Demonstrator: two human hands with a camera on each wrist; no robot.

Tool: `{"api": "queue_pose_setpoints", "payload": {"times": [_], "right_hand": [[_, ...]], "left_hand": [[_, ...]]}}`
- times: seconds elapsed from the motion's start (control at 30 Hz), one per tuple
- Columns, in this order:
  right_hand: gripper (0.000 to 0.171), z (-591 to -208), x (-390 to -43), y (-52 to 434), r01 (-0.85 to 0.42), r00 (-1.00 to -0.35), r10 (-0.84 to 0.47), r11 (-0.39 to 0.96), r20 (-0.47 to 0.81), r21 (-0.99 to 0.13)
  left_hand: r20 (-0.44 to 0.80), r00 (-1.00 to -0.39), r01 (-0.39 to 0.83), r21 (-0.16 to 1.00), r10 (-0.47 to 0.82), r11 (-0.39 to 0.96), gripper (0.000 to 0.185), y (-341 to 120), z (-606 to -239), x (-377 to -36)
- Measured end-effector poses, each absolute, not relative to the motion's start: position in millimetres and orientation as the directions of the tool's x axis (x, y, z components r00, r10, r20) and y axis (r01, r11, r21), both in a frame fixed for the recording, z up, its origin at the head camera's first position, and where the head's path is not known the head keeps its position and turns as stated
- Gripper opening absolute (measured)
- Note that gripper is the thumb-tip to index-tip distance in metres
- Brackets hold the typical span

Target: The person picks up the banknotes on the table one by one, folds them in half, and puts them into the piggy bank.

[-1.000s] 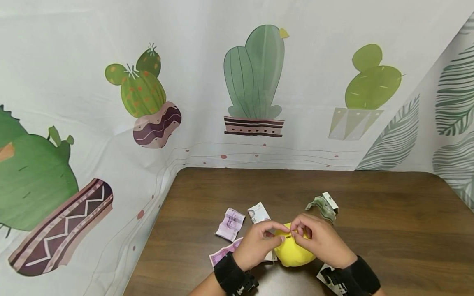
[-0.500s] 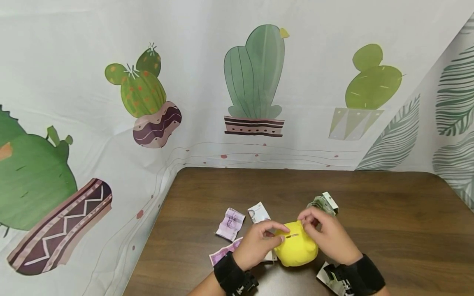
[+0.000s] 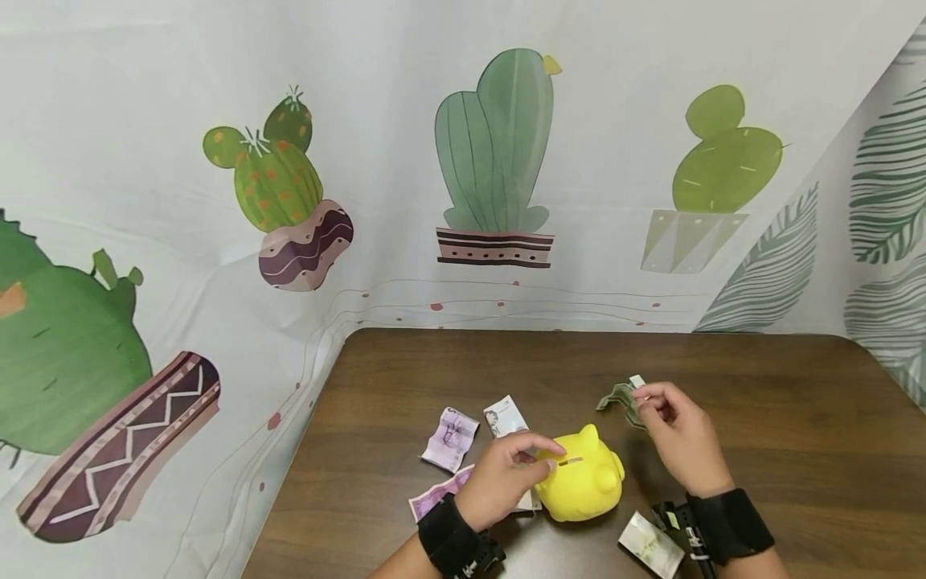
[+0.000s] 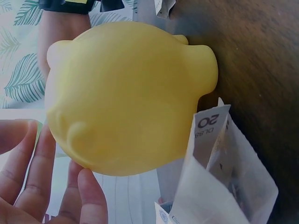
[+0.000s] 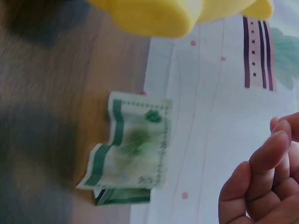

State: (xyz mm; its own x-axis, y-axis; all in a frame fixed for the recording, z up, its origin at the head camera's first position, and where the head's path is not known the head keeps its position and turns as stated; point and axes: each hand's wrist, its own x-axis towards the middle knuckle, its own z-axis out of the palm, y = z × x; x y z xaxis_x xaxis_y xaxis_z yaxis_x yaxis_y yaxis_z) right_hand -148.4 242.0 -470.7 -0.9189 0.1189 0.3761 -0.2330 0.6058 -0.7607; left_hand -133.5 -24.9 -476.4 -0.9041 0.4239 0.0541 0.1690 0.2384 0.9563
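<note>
My left hand (image 3: 506, 476) reaches in from the near edge of the dark brown wooden worktop (image 3: 760, 402), forearm angled up and to the right, a black strap round the wrist. Its fingers curl against the left flank of the round yellow plastic piggy bank (image 3: 581, 476), fingertips by the slot on top, steadying it; the left wrist view shows those fingers (image 4: 32, 172) lying along the smooth yellow body (image 4: 126, 93).

My right hand (image 3: 680, 434) is stretched further out and to the right, well clear of the bank, wrist also strapped in black. The piggy bank stands near the front of the worktop between my two hands, with two small ears, a stubby snout and a narrow coin slot.

The right hand's fingers are bent inward, thumb and fingertips at the crumpled green banknote (image 3: 622, 400) lying behind and to the right of the bank. Whether they already pinch it I cannot tell; in the right wrist view the note (image 5: 133, 149) lies creased on the wood, apart from my curled fingers (image 5: 261, 182).
</note>
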Motion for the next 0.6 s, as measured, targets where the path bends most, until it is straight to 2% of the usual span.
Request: {"api": "queue_pose_setpoints", "payload": {"times": [0.3,0.6], "right_hand": [[0.013,-486.2,-158.3,254.2,-0.170,-0.904,0.196,0.652,0.380,-0.739],[0.015,-503.9,-163.8,263.8,-0.056,-0.944,0.180,0.736,0.275,-0.675]], "left_hand": [[0.064,-0.917,0.159,0.964,0.394,0.213,0.018,-27.6,-472.7,-135.4],[0.063,-0.933,0.124,0.980,0.354,0.153,0.017,-32.4,-470.4,-139.9]]}}
